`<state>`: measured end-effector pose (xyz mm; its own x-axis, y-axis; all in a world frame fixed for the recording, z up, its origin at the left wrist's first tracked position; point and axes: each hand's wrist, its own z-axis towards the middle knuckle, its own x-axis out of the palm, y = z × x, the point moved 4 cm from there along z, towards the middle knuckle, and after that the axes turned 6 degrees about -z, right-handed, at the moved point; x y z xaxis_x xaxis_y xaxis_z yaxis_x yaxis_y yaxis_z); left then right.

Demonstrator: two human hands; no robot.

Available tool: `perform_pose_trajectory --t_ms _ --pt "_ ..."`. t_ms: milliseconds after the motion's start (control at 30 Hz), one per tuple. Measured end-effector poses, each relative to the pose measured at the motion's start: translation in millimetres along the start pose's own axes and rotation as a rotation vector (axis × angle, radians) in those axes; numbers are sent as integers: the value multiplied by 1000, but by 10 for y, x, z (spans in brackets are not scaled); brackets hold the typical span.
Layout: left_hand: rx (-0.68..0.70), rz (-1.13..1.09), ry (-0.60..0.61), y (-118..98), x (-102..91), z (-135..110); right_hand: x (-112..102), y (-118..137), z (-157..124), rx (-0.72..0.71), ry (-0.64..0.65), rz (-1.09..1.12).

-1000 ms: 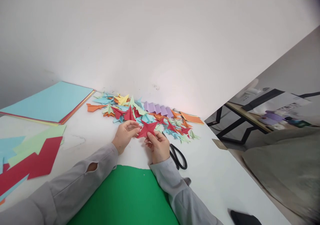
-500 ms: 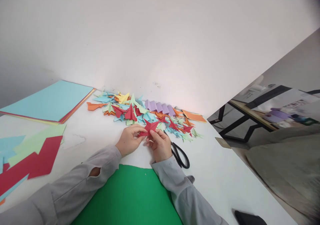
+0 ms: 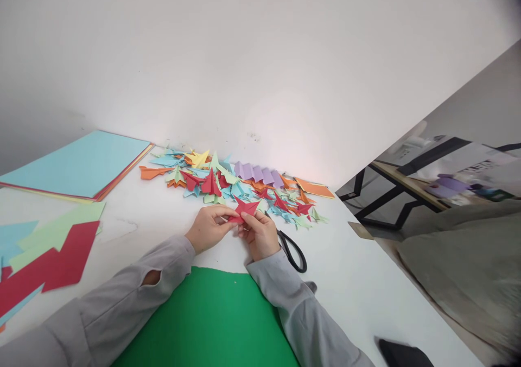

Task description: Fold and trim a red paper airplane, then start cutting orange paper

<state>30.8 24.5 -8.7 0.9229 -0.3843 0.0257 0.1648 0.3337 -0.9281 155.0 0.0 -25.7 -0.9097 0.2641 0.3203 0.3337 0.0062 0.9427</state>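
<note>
A folded red paper star (image 3: 245, 208) is pinched between both hands just above the white table (image 3: 350, 280). My left hand (image 3: 208, 228) grips its left side with thumb and fingers closed. From the lower right, my right hand (image 3: 260, 235) holds the star, fingers curled on it. Behind the hands lies a heap of folded paper shapes (image 3: 228, 185) in red, blue, green, yellow and orange, with a purple pleated strip (image 3: 258, 173).
Black scissors (image 3: 293, 251) lie just right of my right hand. A green sheet (image 3: 207, 323) lies between my forearms. A stack of coloured paper (image 3: 77, 166) lies at far left, cut red and green pieces (image 3: 52, 250) at near left. A dark object (image 3: 402, 353) sits at the bottom right.
The star was held flat and facing me; both hands have tilted it and drawn it a little lower and closer together.
</note>
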Motion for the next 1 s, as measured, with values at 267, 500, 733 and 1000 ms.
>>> perform_pose_trajectory --t_ms 267,500,733,1000 --pt "-105 -109 -16 28 -2 2 31 9 -13 11 28 -13" --pt "-286 -218 -68 40 -22 13 27 -1 -18 30 52 -45" --pt "-399 -301 -123 27 -39 8 29 13 -16 40 89 -79" --pt "-427 -356 -166 75 -70 16 31 19 -2 73 171 -116"
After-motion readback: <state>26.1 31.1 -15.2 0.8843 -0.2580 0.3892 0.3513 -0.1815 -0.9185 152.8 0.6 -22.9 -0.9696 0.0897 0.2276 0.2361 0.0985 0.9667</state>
